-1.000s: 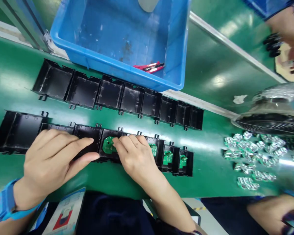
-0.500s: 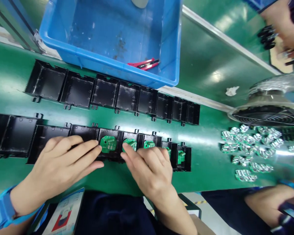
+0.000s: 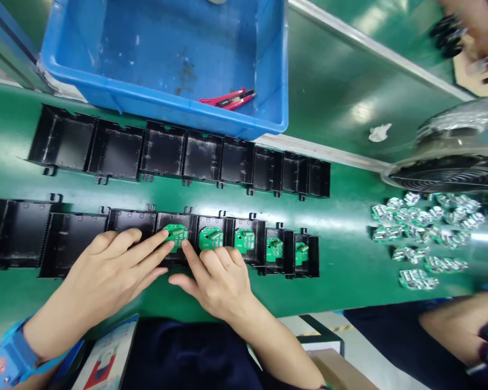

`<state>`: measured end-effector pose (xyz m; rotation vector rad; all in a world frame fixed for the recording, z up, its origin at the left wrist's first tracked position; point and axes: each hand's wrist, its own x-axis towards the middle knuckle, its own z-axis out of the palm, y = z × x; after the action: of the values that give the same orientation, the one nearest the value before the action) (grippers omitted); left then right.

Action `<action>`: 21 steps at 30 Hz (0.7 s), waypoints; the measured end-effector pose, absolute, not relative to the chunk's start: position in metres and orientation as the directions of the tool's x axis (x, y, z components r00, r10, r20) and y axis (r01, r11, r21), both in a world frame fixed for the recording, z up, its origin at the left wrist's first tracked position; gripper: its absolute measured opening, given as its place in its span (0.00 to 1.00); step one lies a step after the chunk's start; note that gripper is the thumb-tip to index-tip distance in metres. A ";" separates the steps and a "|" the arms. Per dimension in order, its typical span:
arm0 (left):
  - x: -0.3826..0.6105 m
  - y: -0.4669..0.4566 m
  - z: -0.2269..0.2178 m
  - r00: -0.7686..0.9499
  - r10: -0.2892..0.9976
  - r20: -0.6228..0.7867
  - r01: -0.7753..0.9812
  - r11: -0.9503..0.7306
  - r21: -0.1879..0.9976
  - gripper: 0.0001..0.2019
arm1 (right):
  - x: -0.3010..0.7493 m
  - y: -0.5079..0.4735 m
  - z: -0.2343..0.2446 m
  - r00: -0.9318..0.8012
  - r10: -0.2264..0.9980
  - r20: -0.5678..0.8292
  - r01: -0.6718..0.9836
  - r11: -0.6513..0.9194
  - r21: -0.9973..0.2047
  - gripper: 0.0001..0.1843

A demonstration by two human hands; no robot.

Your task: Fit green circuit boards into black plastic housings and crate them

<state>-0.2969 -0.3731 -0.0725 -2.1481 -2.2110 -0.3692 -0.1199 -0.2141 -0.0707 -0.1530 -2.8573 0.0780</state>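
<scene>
A green circuit board [image 3: 176, 234] lies inside one black plastic box [image 3: 193, 223] of the near row. Outstretched fingers of my left hand [image 3: 114, 271] touch its left side. My right hand [image 3: 219, 276] points its index finger at the board's right edge, thumb apart and the other fingers curled; it grips nothing. To the right, further boxes of this row each hold a green board, such as the neighbouring circuit board [image 3: 210, 238]. On the left, the near boxes [image 3: 79, 230] have no board showing, though my left hand covers part of them.
A far row of black boxes [image 3: 162, 151] runs below a blue bin [image 3: 179, 100] holding red-handled cutters [image 3: 230, 99]. A fan [image 3: 447, 168] stands right, with clustered circuit boards [image 3: 427, 225] before it. Another person's arm [image 3: 455, 330] is at lower right.
My right hand has moved left, from the neighbouring box to the board beside my left hand, its index finger now extended. My left fingers have moved onto that board. The view has shifted slightly.
</scene>
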 end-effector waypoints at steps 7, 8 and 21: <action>-0.294 -0.370 -0.071 -0.080 0.984 0.160 0.970 0.040 0.241 0.19 | -0.121 -0.216 -0.072 -0.956 0.112 0.270 0.098 0.993 -0.066 0.29; -0.294 -0.370 -0.071 -0.066 0.984 0.166 0.977 0.030 0.210 0.19 | -0.121 -0.216 -0.072 -0.956 0.115 0.270 0.101 0.993 -0.067 0.29; -0.290 -0.366 -0.067 -0.067 0.984 0.164 0.986 0.040 0.163 0.18 | -0.122 -0.216 -0.068 -0.970 0.115 0.213 0.101 0.992 -0.075 0.29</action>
<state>-0.2901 -0.3658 -0.0671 -2.1407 -2.2609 -0.3649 -0.1220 -0.2155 -0.0679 -0.1596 -2.9173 0.0938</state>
